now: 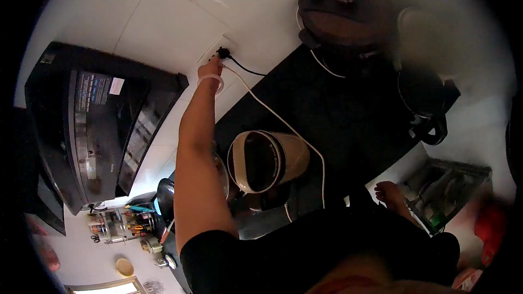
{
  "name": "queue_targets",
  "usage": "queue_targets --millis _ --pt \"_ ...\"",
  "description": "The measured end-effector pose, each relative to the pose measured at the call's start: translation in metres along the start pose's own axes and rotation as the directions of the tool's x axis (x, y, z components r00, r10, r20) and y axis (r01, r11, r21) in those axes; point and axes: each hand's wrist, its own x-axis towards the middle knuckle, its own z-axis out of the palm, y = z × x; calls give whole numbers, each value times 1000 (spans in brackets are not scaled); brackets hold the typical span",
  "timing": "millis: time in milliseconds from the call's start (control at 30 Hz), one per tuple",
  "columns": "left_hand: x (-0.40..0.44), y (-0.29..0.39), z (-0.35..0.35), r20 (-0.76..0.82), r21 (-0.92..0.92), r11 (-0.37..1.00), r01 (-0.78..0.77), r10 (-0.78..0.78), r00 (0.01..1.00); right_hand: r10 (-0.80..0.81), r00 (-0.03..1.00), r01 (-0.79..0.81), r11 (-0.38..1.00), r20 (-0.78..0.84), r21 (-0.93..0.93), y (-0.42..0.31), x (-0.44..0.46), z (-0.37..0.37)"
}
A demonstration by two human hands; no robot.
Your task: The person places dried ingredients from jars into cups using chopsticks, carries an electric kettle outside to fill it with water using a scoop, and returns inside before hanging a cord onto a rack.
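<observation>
My left hand (210, 68), with a pale bangle (211, 79) at the wrist, reaches to the wall socket (215, 48). Its fingers are closed at the socket, where a white cord (277, 114) ends; the plug in them is mostly hidden. Just beside the fingers sits a black plug (224, 53) with a black cable. The white cord runs down across the dark counter, past a beige kettle-like appliance (291, 158) with a large handle. My right hand (387, 191) hangs low near the counter's edge, fingers loosely bent, holding nothing I can see.
A dark round-lidded cooker (346, 16) stands on the black counter (348, 125), near a dark jug-like vessel (422, 95). A black range hood (98, 130) juts out at left. A rack of utensils (120, 224) hangs below it. A dark drawer or rack (449, 185) is at right.
</observation>
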Motion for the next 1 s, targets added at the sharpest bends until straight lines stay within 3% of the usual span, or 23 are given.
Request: queue_targets --millis 33,67,100,167,233,300,333,400,433,467,500,567,633,700,733,767,800,833,867,900,1000 --pt "-10 6 3 -33 -110 990 85 -89 995 -290 952 306 887 99 -347 -3 -7 3" --pt "-28 22 10 -58 -224 961 161 -178 982 -501 816 562 571 289 -598 -7 -13 6" --pt "-38 31 13 -72 -337 914 225 -263 962 -436 861 500 622 263 -602 -13 -15 12" --pt "-37 29 2 -51 -283 943 175 -197 979 -301 929 368 708 214 -603 -33 -19 31" --pt "-29 28 -6 -15 -233 966 112 -119 993 -320 920 385 641 224 -664 -64 -45 55" --pt "-23 24 1 44 -188 980 66 -58 997 -182 967 238 890 176 -388 -63 -44 49" --pt "-29 26 3 6 -152 984 94 -94 996 -21 981 25 1000 192 -17 -41 -26 27" --pt "-42 35 3 -83 -68 985 159 -165 983 -162 973 181 977 162 -109 -12 -4 0" --pt "-41 26 7 -85 32 996 83 -80 993 -439 873 477 686 211 -550 -9 -3 -3" --pt "-40 16 9 -81 130 991 6 4 997 -601 694 580 141 396 -802 -6 -4 -5" --pt "-39 9 9 -73 222 972 -72 90 993 -487 786 511 166 381 -843 -3 -4 -4" --pt "-28 -3 4 -81 195 975 -110 128 988 -257 908 377 162 330 -912 -51 -19 31" --pt "-23 -1 -1 -111 225 963 -151 179 978 -214 924 364 247 316 -898 10 15 17" --pt "16 -15 1 -114 178 966 -186 208 972 -130 911 408 130 392 -904 -24 13 31" --pt "35 -22 2 -115 155 967 -203 222 968 -131 924 382 315 359 -869 -26 14 30" --pt "62 -39 -8 12 231 925 -302 308 951 -132 937 346 490 324 -800 -28 15 29" --pt "63 -54 -10 47 304 904 -301 302 952 -125 967 228 810 221 -541 -10 17 14" --pt "62 -68 -12 82 375 876 -304 295 952 -235 955 290 863 180 -414 3 19 6" --pt "54 -61 -5 19 451 864 -222 240 971 -341 930 366 886 137 -285 17 20 -3" --pt "44 -46 1 -54 518 844 -140 195 979 -590 787 610 697 182 -377 27 24 -5" --pt "4 -8 -6 -53 547 829 -113 169 984 -436 878 478 784 196 -397 18 28 2"
